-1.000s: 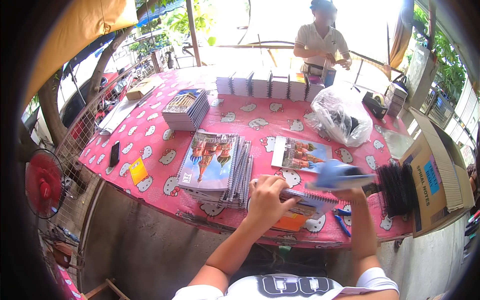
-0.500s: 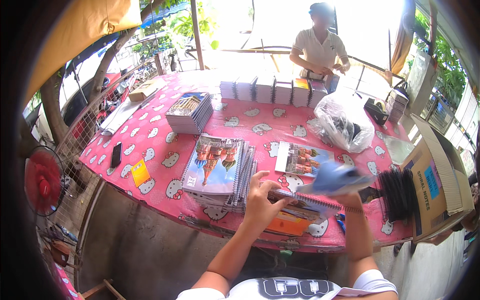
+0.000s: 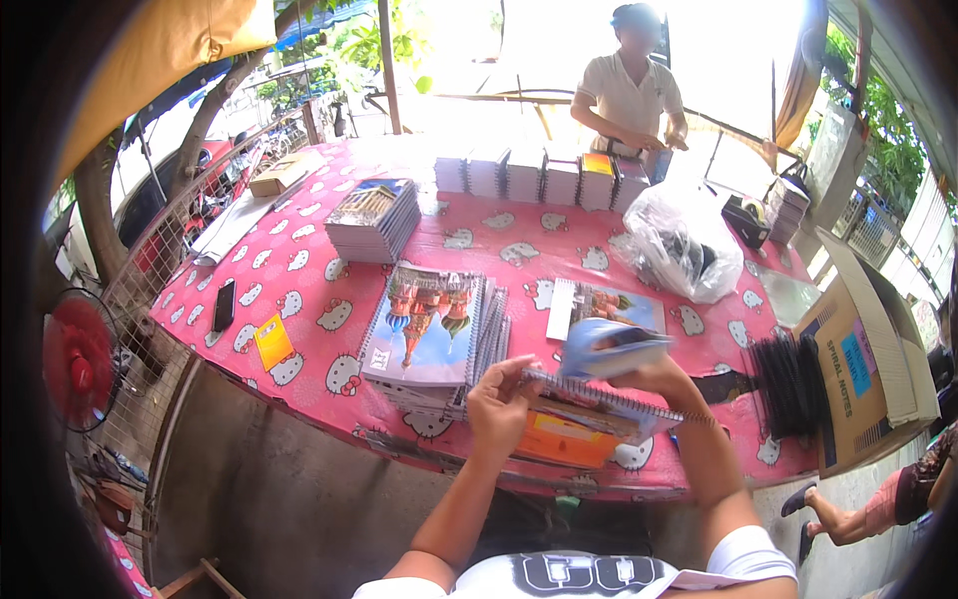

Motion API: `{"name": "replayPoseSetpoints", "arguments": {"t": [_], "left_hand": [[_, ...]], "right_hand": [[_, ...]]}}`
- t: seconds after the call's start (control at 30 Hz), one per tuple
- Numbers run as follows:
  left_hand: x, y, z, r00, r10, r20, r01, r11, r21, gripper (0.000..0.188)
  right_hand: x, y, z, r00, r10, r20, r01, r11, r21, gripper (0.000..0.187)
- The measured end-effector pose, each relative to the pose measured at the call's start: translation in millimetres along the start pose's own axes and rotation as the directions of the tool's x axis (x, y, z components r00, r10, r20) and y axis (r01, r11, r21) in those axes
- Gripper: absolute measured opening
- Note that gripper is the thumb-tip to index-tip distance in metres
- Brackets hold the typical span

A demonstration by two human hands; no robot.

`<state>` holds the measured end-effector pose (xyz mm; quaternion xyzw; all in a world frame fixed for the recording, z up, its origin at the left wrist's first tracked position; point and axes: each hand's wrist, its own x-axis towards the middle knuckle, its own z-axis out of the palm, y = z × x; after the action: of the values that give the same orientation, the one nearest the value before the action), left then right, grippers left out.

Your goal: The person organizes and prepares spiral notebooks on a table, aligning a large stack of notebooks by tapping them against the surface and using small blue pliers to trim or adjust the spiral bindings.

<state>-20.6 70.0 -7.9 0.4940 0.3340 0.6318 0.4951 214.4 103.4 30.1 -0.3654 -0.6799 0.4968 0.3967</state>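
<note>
My left hand (image 3: pixel 502 404) is closed on the left end of a spiral notebook (image 3: pixel 639 424), with its coil edge turned up. In my right hand (image 3: pixel 647 375) is a blue tool (image 3: pixel 611 349), smeared by motion, just above the coil; I cannot make out its exact kind. Under the notebook lies an orange-covered booklet (image 3: pixel 564 436). Left of my left hand rises a stack of spiral notebooks (image 3: pixel 424 324) with a domed cathedral on the cover. A similar loose cover sheet or notebook (image 3: pixel 629 304) lies flat beyond the tool.
Black plastic coils (image 3: pixel 783 389) spill beside a cardboard box (image 3: pixel 866 374) at the right. Further back are a plastic bag (image 3: pixel 689 250), a notebook row (image 3: pixel 524 180) and another stack (image 3: pixel 371 225). A phone (image 3: pixel 225 305) lies left. One person (image 3: pixel 629 100) stands across; another's leg (image 3: pixel 848 507) shows right.
My right hand and the blue tool have moved left along the coil toward my left hand. My left hand has shifted slightly left with the notebook. A passer-by's leg now shows at right.
</note>
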Motion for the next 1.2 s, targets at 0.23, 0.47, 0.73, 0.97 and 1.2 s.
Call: {"name": "replayPoseSetpoints", "arguments": {"t": [0.23, 0.47, 0.73, 0.97, 1.2], "left_hand": [[-4, 6, -2, 0.999, 0.011, -0.041, -0.008, 0.998, 0.061, 0.033], [-1, 15, -5, 0.992, -0.105, 0.065, 0.11, 0.991, -0.074, 0.02], [3, 109, 29, 0.745, 0.666, -0.036, -0.664, 0.745, 0.056, 0.024], [-42, 74, 32, 0.678, 0.453, 0.579, -0.696, 0.649, 0.307, 0.035], [-57, 19, 50, 0.827, 0.426, 0.366, -0.545, 0.768, 0.337, 0.022]], "right_hand": [[16, -8, 14, 0.997, -0.078, 0.022, 0.081, 0.94, -0.332, 0.037], [-46, 31, -10, 0.936, 0.013, -0.351, -0.334, 0.341, -0.879, 0.028], [-148, 19, -2, 0.87, -0.121, -0.479, -0.419, 0.332, -0.845, 0.052], [-207, 51, 10, 0.807, -0.002, -0.59, -0.563, 0.296, -0.772, 0.047], [-167, -46, 59, 0.882, -0.112, -0.458, -0.182, 0.816, -0.549, 0.038]]}}
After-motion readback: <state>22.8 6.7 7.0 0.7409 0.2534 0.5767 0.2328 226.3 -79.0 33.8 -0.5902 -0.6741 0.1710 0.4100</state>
